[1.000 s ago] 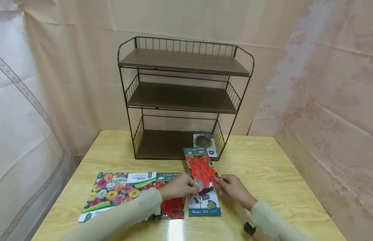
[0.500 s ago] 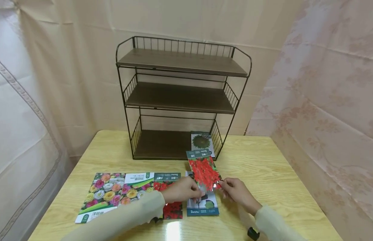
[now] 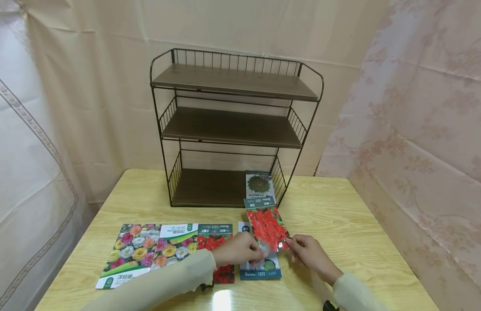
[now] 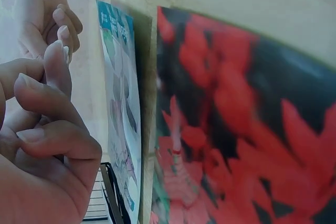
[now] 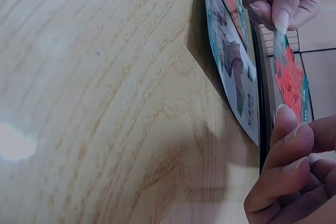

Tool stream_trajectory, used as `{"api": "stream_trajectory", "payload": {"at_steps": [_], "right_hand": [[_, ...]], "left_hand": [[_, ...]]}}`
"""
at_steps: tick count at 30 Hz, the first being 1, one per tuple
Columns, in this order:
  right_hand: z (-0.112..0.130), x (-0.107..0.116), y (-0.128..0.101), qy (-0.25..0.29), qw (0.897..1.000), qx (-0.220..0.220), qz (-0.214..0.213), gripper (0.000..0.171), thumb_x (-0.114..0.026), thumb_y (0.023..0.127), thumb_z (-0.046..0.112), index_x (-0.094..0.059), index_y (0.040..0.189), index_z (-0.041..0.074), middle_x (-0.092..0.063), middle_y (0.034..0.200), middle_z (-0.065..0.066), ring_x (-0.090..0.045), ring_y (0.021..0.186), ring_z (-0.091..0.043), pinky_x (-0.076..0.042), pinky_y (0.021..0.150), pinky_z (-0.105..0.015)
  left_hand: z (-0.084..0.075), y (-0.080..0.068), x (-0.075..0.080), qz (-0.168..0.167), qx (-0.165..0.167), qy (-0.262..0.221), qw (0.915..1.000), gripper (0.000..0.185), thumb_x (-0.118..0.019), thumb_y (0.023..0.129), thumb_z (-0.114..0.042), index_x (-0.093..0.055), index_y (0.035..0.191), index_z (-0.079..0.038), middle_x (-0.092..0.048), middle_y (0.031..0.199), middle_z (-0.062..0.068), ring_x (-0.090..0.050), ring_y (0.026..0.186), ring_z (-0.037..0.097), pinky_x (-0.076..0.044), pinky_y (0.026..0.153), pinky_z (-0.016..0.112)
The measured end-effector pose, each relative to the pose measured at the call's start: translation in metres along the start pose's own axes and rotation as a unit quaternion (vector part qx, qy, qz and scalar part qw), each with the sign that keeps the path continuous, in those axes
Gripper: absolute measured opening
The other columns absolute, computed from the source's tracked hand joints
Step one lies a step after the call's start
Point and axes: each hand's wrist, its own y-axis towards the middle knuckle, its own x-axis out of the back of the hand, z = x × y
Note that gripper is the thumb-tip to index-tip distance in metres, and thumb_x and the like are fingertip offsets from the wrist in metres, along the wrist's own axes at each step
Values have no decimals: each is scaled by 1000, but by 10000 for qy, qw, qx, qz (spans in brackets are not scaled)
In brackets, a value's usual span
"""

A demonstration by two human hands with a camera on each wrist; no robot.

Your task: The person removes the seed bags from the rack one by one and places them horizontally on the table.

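Both hands pinch the lower corners of a seed packet (image 3: 266, 224) with red flowers and a dark green top band. My left hand (image 3: 240, 250) grips its clear lower left corner, while my right hand (image 3: 312, 255) holds the lower right one. In the right wrist view the held packet (image 5: 289, 77) is raised off the table between the two hands. Under it lies a white seed packet (image 3: 259, 274) with a blue band, partly hidden. Beneath my left forearm another red-flower packet (image 3: 215, 230) lies beside two packets of mixed roses-like blooms (image 3: 137, 246).
A three-tier black wire rack (image 3: 234, 140) with brown shelves stands at the back of the wooden table (image 3: 333, 207). A seed packet with a round green flower head (image 3: 259, 185) sits at the right of its bottom shelf. Curtains (image 3: 411, 142) hang around.
The held red-flower packet has come slightly toward me and to the right, away from the rack's bottom shelf. Both hands keep their hold and have shifted with it.
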Motion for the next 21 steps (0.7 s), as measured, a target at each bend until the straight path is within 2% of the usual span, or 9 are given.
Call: {"api": "stream_trajectory", "payload": {"at_steps": [4, 6, 11, 13, 18, 21], "right_hand": [[0, 0, -4, -29, 10000, -9, -61, 38, -56, 108, 26, -62, 88, -5, -62, 66, -5, -39, 47, -9, -34, 43, -21], [0, 1, -5, -35, 10000, -7, -65, 38, -56, 108, 27, -61, 88, -5, -62, 66, -5, -40, 48, -9, -34, 44, -21], [-2, 1, -8, -15, 9999, -41, -106, 40, -57, 107, 29, -61, 86, -4, -62, 66, -5, -39, 47, -9, -33, 43, -20], [-4, 1, -9, -7, 9999, -63, -114, 40, -57, 107, 30, -61, 86, -3, -62, 66, -6, -39, 47, -9, -32, 43, -20], [-6, 4, -12, 0, 9999, -120, -93, 40, -57, 107, 33, -63, 88, -1, -62, 67, -5, -39, 47, -9, -34, 43, -21], [-8, 5, -14, 70, 9998, -166, -65, 38, -57, 107, 34, -65, 90, 1, -62, 68, -6, -40, 49, -9, -35, 43, -21]], "left_hand": [[0, 1, -1, -8, 44, 25, 10000, 35, -71, 99, -27, -78, 71, -8, -71, 64, 3, -30, 44, 4, -24, 42, 22], [-1, 1, -1, 6, 79, 1, 10000, 34, -71, 100, -28, -79, 72, -9, -71, 65, 3, -36, 46, 5, -26, 44, 22], [-2, 0, -5, 40, 125, -127, 9998, 31, -72, 99, -27, -79, 74, -10, -72, 68, 3, -60, 55, 13, -38, 49, 21], [-3, 0, -6, 42, 114, -126, 9998, 30, -72, 99, -27, -79, 74, -11, -72, 68, 3, -63, 58, 14, -41, 52, 21], [-4, 2, -8, 117, 96, -57, 9999, 31, -70, 100, -28, -79, 74, -12, -72, 66, 1, -52, 53, 9, -37, 51, 21], [-4, 4, -10, 147, 98, -64, 9998, 31, -70, 100, -27, -78, 73, -13, -71, 66, 1, -51, 53, 8, -37, 51, 22]]}}
